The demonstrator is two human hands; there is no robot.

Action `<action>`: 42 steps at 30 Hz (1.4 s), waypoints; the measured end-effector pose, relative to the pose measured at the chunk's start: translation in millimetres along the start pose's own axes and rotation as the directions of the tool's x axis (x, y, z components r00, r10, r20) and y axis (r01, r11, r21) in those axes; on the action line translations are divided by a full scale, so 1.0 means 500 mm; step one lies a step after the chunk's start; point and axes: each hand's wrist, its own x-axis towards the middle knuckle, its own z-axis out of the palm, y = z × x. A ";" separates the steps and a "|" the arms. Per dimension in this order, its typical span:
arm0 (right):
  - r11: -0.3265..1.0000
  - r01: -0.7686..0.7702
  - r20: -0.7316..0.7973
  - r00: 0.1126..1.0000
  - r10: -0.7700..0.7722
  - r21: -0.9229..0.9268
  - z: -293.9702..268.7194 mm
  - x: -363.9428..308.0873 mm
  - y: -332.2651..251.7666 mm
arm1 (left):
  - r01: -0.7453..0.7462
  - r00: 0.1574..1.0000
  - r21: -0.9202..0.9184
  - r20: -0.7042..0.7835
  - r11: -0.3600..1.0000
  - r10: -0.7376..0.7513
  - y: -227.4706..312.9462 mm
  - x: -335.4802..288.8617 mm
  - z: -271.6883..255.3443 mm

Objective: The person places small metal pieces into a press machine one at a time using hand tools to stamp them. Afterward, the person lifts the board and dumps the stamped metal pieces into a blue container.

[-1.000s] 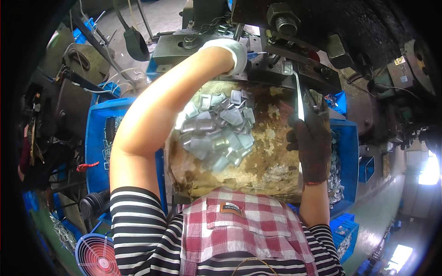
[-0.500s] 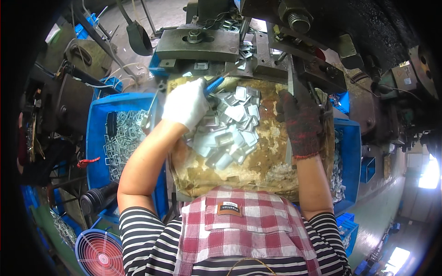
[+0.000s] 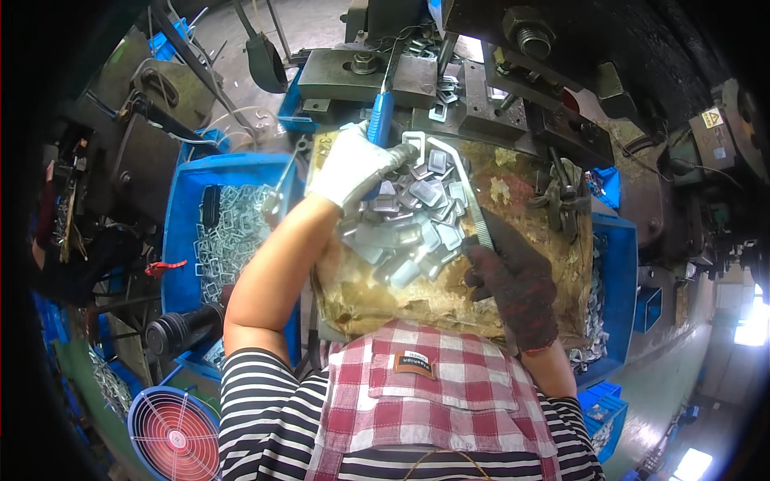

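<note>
My left hand, in a white glove, is closed round a blue-handled tool whose thin metal shaft points away from me. By its thumb is a small rectangular metal frame; whether the thumb touches it I cannot tell. My right hand, in a dark red-black glove, grips long metal tweezers with a ribbed grip and a bent tip. That tip reaches close to the frame. Between the hands, a pile of shiny pressed metal pieces lies on a worn brown work surface.
A blue crate of metal frames stands at left, another blue crate at right. Beyond the work surface is a press with bolted metal blocks. A red fan sits at lower left.
My right hand has come back from the press side toward me, and the tweezers now angle over the pile. In my left hand the blue-handled tool has turned more upright. The view has shifted slightly.
</note>
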 end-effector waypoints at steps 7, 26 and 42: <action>1.000 -0.005 0.049 0.999 0.005 -0.001 0.008 0.000 0.008 | -0.007 0.998 -0.147 0.057 0.989 0.016 0.031 -0.040 0.009; 0.993 0.032 -0.313 0.947 -0.065 -0.110 -0.097 0.036 0.023 | -0.446 0.887 0.853 0.462 0.271 0.004 0.231 0.111 0.039; 0.954 0.171 -0.273 0.932 -0.238 -0.246 -0.054 0.183 -0.009 | -0.378 0.926 0.654 0.271 0.655 0.264 0.042 -0.021 0.058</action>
